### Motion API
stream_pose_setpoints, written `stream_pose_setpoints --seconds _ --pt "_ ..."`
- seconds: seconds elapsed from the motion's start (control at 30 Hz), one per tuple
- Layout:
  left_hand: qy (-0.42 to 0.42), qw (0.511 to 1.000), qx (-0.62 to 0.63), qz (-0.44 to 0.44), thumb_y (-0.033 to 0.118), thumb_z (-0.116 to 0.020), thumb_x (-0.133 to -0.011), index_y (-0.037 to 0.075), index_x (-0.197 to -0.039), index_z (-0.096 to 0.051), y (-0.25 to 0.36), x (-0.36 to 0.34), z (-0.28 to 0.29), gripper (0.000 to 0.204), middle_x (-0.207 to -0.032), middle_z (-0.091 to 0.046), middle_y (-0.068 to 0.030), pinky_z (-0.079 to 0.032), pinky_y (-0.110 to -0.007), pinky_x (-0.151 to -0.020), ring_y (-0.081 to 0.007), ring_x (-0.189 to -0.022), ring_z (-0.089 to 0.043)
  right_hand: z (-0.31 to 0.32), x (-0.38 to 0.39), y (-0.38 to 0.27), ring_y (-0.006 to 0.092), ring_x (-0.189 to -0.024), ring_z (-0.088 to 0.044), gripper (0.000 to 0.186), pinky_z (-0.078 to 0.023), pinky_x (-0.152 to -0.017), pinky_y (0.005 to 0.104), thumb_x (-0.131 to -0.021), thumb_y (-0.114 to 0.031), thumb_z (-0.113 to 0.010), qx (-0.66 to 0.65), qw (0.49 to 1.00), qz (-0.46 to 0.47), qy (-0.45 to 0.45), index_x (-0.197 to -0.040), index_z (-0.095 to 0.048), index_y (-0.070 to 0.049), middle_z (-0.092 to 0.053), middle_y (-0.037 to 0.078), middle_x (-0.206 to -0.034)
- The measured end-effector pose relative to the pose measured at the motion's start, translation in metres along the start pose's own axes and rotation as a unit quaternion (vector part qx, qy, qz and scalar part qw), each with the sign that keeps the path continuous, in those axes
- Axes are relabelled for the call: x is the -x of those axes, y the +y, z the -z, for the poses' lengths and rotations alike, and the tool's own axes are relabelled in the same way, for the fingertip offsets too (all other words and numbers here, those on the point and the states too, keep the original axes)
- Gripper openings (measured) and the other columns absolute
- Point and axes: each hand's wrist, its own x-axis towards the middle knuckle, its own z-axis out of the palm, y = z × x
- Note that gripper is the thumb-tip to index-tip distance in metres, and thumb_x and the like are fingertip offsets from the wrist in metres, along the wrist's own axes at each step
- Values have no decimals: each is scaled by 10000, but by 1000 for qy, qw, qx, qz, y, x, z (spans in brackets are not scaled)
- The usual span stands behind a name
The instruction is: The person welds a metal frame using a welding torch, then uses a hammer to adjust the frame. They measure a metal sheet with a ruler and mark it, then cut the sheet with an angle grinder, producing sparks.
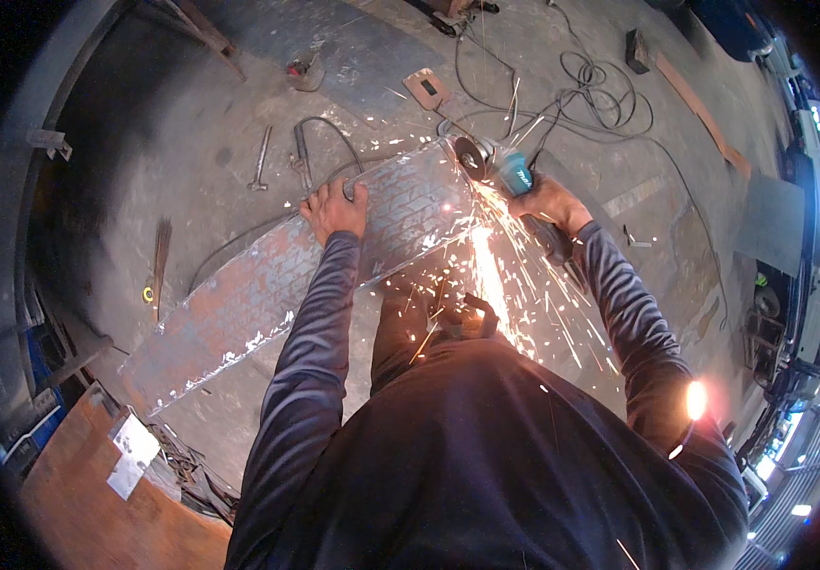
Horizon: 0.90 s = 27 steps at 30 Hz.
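A long, rusty steel plate (400,204) with a raised tread pattern slants across the view from lower left to upper middle. My left hand (335,209) lies on its upper side with the fingers spread near the far edge. In my right hand (551,202) is a teal angle grinder (514,174), gripped round its body. The grinder's dark disc (470,158) meets the right end of the plate. From there a bright stream of sparks (488,275) sprays down toward my body and to the right.
A hammer (261,157) and a cabled welding holder (302,157) lie beyond the plate. Looped black cables (600,85) spread over the floor at the upper right. A tape measure (148,294) lies left, a rusty sheet (96,484) lower left, a long flat bar (705,114) at right.
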Motion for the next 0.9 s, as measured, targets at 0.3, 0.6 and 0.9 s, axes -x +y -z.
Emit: stream_pose_setpoints --seconds 0.3,0.6,0.9 --pt "-12 1000 -5 3 529 -573 -936 123 -1221 -715 0 -1 1 516 -1199 -707 -141 -279 -519 -1154 -324 -1234 -568 6 2 -30 246 -930 -687 643 -544 -820 387 -660 -273 -858 74 995 -56 39 -1183 -646 36 -726 155 -1034" --pt "2 1000 -18 -2 526 -579 -930 128 -1195 -724 1 -1 -1 500 -1163 -719 -152 -287 -526 -1143 -331 -1200 -586 18 0 -41 339 -1081 -698 851 -548 -912 414 -603 -355 -889 29 997 -64 -43 -1305 -613 37 -705 217 -1214" --pt "2 1000 -9 -4 542 -558 -943 113 -1189 -717 -3 -1 -3 519 -1192 -710 -150 -291 -536 -1143 -338 -1201 -590 15 -7 -41 332 -1050 -698 875 -538 -873 408 -592 -386 -870 80 995 -54 -8 -1306 -610 47 -711 207 -1189"
